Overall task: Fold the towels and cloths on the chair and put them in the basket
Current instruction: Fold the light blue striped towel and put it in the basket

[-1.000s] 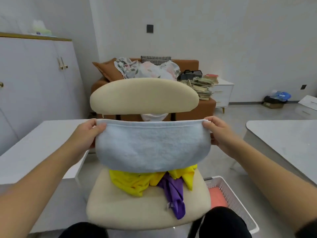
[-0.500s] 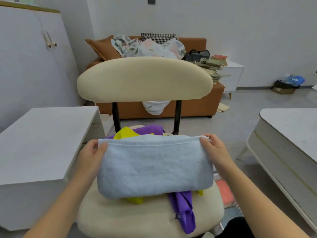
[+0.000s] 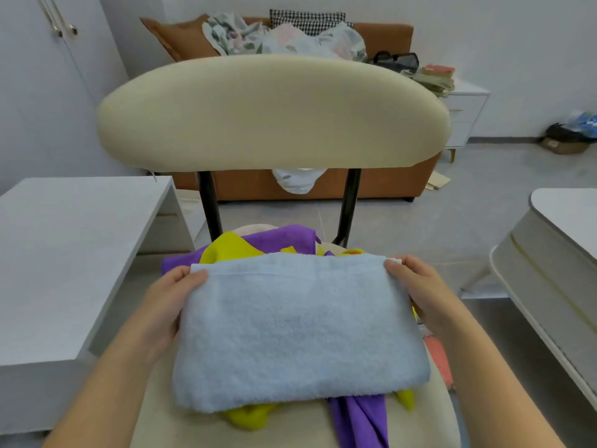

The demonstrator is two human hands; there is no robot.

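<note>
A light blue towel (image 3: 297, 331), folded in half, lies flat on top of a yellow cloth (image 3: 226, 248) and a purple cloth (image 3: 361, 421) on the cream chair (image 3: 271, 111) seat. My left hand (image 3: 168, 305) pinches the towel's far left corner. At the far right corner, my right hand (image 3: 416, 286) pinches it the same way. A sliver of the basket's coral contents (image 3: 437, 360) shows past the chair's right edge; the basket itself is mostly hidden.
A white low table (image 3: 64, 253) stands close on the left and a white rounded table (image 3: 562, 253) on the right. Behind the chair is an orange sofa (image 3: 381, 185) piled with bedding, beside it a white nightstand (image 3: 465, 114).
Both hands have lowered the folded blue towel from in front of the chair back down onto the cloths on the seat. The camera has moved closer and tilted down.
</note>
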